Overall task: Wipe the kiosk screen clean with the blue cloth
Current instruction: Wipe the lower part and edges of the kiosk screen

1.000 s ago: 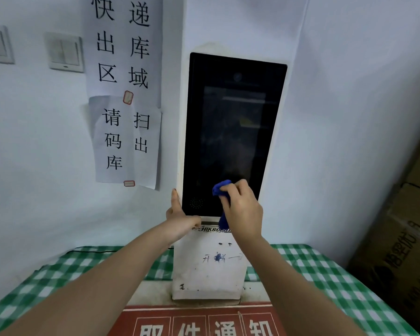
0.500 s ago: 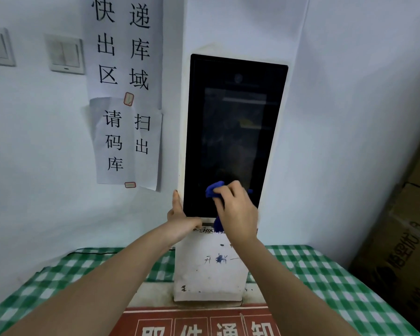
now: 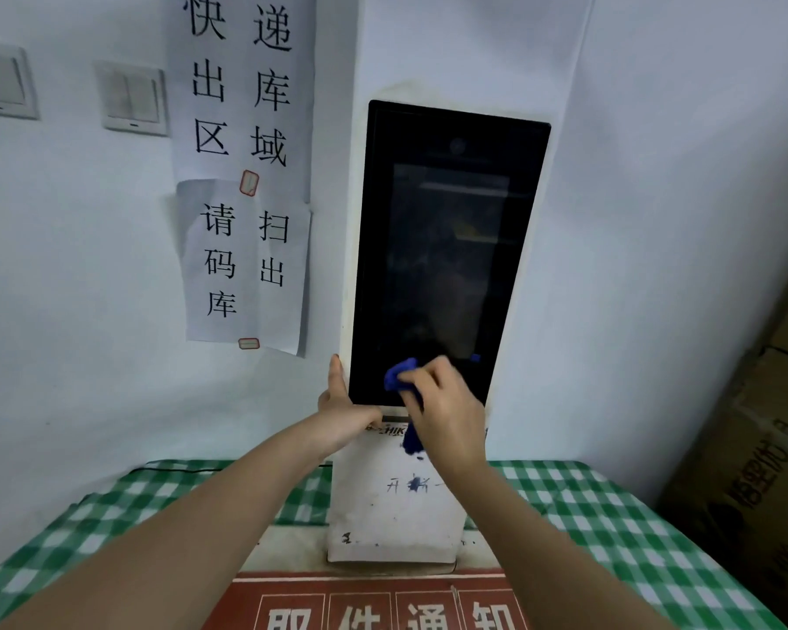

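Along the bottom edge of the kiosk screen [image 3: 446, 266], the right hand [image 3: 446, 411] has slid the blue cloth [image 3: 399, 375] leftward over the past second, from nearer the lower right corner toward the middle. That suggests the wipe is running its low strip, with the dark glass above the fingers probably still to cover. The cloth is bunched in curled fingers, a wad poking out above and left of the knuckles against the glass, a tail hanging below the palm. The left hand [image 3: 344, 413] braces the kiosk's lower left corner, thumb up along the frame, holding nothing.
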The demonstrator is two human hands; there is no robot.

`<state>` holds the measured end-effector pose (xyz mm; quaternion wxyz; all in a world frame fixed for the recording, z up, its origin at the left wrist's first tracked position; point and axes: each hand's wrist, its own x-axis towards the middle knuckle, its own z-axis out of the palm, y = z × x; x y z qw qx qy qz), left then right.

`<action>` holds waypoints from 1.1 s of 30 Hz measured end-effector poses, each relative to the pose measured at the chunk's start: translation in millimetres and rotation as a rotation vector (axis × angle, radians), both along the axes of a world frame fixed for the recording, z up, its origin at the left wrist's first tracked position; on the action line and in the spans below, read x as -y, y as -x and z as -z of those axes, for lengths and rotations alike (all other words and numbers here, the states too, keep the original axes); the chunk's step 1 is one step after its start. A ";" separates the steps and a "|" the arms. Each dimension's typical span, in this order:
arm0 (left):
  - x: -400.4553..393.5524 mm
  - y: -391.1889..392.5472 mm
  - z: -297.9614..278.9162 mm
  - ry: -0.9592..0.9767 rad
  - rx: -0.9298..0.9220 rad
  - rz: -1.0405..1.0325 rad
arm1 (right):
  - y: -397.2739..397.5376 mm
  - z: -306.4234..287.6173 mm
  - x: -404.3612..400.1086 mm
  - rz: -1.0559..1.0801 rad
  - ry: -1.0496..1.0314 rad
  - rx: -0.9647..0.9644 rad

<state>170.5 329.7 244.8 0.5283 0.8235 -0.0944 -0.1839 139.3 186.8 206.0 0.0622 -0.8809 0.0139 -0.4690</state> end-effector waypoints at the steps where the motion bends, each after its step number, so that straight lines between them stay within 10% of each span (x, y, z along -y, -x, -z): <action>1: 0.6 -0.2 0.0 0.000 -0.001 -0.004 | -2.0 -11.2 -2.3 0.009 -0.028 0.028; 33: -7.1 -1.9 3.1 0.060 -0.007 0.052 | -11.9 -6.2 -22.0 -0.009 0.044 0.027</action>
